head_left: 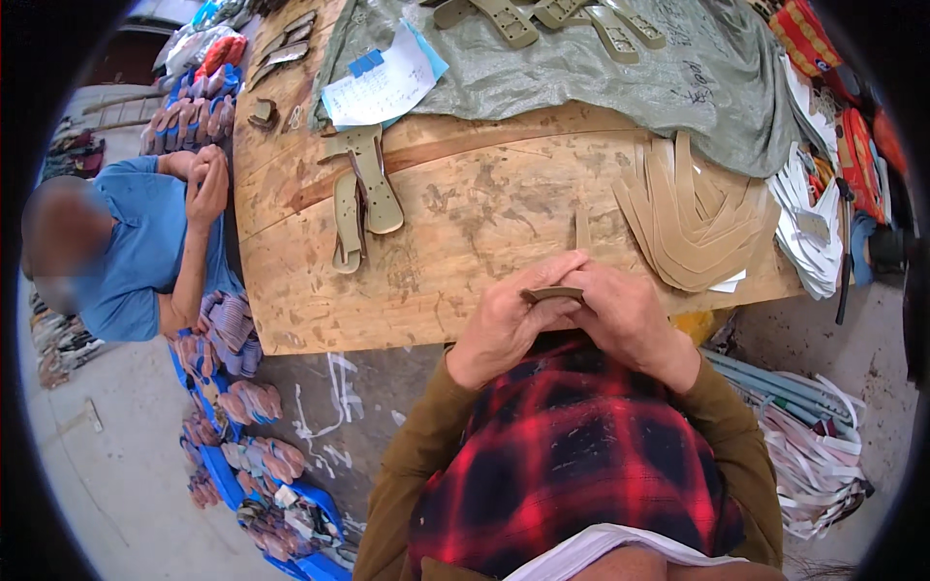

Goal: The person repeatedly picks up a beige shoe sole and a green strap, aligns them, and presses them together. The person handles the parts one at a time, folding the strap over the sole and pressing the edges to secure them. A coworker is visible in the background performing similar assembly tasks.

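My left hand (506, 317) and my right hand (628, 315) meet at the table's near edge, in front of my chest. Both are closed around a narrow, olive-brown curved piece (554, 292), which looks like a shoe sole seen edge-on; most of it is covered by my fingers. A thin tan strip (582, 229) sticks up beyond my fingertips, and whether I grip it is hidden. Right of my hands, a fanned stack of curved tan strips (668, 228) lies on the table. Left of them are olive soles with holes (376, 194), overlapping one another.
The wooden table (465, 203) carries a grey-green sheet (572, 87) with more soles (504, 19) on it. A paper with a blue clip (383, 85) lies at its edge. White strips (809, 228) hang at the right. A co-worker in blue (145, 232) is at the left, near bundled footwear parts (262, 460).
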`<state>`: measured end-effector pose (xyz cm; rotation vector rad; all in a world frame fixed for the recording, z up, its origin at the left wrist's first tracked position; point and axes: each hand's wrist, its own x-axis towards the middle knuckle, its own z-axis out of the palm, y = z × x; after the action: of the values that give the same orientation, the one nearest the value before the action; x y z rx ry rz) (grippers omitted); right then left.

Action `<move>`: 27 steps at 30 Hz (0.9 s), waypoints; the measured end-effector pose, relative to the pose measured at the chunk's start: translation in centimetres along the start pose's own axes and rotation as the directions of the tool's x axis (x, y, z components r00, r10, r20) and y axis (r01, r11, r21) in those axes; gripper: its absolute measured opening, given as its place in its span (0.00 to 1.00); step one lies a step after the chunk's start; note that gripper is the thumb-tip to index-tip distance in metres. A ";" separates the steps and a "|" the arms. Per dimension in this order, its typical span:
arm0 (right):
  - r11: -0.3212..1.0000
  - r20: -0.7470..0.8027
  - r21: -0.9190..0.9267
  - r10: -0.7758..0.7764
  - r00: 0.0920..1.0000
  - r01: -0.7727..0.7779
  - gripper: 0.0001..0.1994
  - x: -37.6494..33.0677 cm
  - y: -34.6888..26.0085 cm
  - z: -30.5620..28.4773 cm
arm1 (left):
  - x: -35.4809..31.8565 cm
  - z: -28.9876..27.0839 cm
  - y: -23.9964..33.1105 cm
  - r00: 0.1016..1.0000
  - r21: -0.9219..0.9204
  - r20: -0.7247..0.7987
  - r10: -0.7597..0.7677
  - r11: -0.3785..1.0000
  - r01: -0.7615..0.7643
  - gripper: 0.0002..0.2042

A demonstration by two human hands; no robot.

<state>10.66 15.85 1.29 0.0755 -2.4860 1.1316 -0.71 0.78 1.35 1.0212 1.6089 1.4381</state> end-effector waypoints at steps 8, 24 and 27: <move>0.743 0.087 0.553 0.397 0.913 -0.376 0.25 -0.7 -0.2 -2.9 | -0.1 -0.9 -0.3 0.833 0.312 -0.143 0.535 0.823 -0.475 0.20; 0.755 -0.086 0.481 0.547 0.833 -0.446 0.08 1.2 -1.3 0.8 | 0.3 1.0 -2.2 0.809 0.526 -0.168 0.563 0.745 -0.409 0.08; 0.730 -0.124 0.529 0.572 0.811 -0.434 0.09 1.3 -1.7 0.9 | 0.8 1.4 -3.0 0.788 0.531 -0.208 0.580 0.743 -0.406 0.09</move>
<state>9.55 14.17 2.42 -0.6327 -1.9577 1.8255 -0.06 1.89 -1.82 1.6486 2.1239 1.7102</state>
